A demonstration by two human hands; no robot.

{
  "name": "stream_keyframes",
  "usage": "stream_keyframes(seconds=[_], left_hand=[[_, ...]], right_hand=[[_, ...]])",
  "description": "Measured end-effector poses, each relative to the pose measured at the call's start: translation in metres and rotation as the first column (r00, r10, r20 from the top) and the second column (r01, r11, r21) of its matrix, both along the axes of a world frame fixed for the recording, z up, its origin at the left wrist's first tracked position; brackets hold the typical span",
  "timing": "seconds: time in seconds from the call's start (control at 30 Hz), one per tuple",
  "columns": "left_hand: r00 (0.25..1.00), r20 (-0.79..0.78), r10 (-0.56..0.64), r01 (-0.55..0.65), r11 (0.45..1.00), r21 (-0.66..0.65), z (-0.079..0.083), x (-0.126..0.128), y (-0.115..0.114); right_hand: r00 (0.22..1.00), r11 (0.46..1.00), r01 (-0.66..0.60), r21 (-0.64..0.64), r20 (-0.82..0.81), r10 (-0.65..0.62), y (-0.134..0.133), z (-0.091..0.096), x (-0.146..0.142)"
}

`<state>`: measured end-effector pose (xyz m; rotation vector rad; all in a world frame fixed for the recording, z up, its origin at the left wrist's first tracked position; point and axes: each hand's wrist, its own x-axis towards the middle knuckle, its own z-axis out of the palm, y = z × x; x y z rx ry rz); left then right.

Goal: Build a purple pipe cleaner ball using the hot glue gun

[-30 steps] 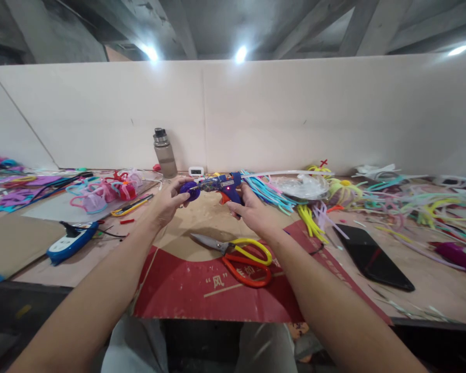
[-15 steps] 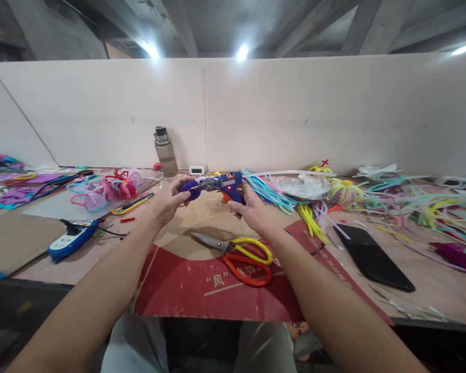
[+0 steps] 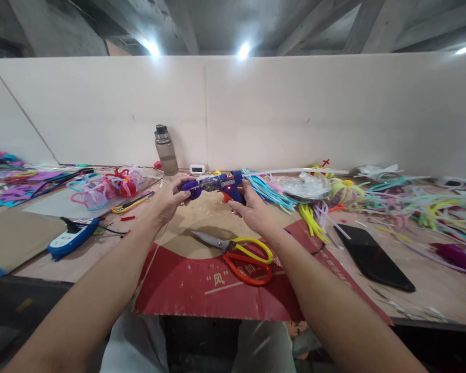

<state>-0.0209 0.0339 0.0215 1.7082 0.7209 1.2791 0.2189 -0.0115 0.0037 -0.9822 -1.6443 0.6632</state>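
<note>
My left hand pinches a fuzzy purple round piece between thumb and fingers. In my right hand is a blue hot glue gun with an orange trigger and a small lit red light. Its nozzle end points left and meets the purple piece; whether the tip touches it I cannot tell. A long whitish glue stick sticks out of the gun's back to the right. Below both hands, scissors with one yellow and one red handle lie on a red and brown cardboard sheet.
At left are a blue-white power strip, pink and red pipe-cleaner pieces and a yellow cutter. A bottle stands by the white partition. On the right lie a black phone, bundled pipe cleaners and a plastic-covered dish.
The glue stick's far end now reaches a little farther right and sits slightly higher. Both hands hold nearly the same place, still on the purple piece and the glue gun.
</note>
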Motion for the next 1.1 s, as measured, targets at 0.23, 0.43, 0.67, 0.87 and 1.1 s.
stream_keyframes(seconds=[0.23,0.43,0.67,0.87,1.1], left_hand=[[1.0,0.012,0.003,-0.003,1.0,-0.031,-0.001,-0.002,0.001],[0.999,0.042,0.024,-0.021,0.998,-0.062,0.002,0.001,-0.002],[0.994,0.091,0.054,-0.044,0.994,-0.102,0.002,0.002,-0.002],[0.981,0.136,0.136,-0.113,0.979,-0.168,0.006,0.004,-0.004],[0.959,0.137,0.247,-0.219,0.956,-0.193,0.006,0.003,0.001]], right_hand=[[0.997,0.992,-0.006,0.127,0.082,-0.004,0.0,-0.002,0.002],[0.997,0.997,0.02,0.071,0.069,-0.025,0.0,-0.003,0.002],[0.985,0.991,-0.081,-0.11,-0.162,0.063,-0.012,0.012,-0.005],[0.937,0.937,-0.164,-0.31,-0.346,0.049,-0.005,0.0,-0.01],[0.928,0.859,-0.13,-0.496,-0.367,-0.071,0.001,-0.01,-0.013]])
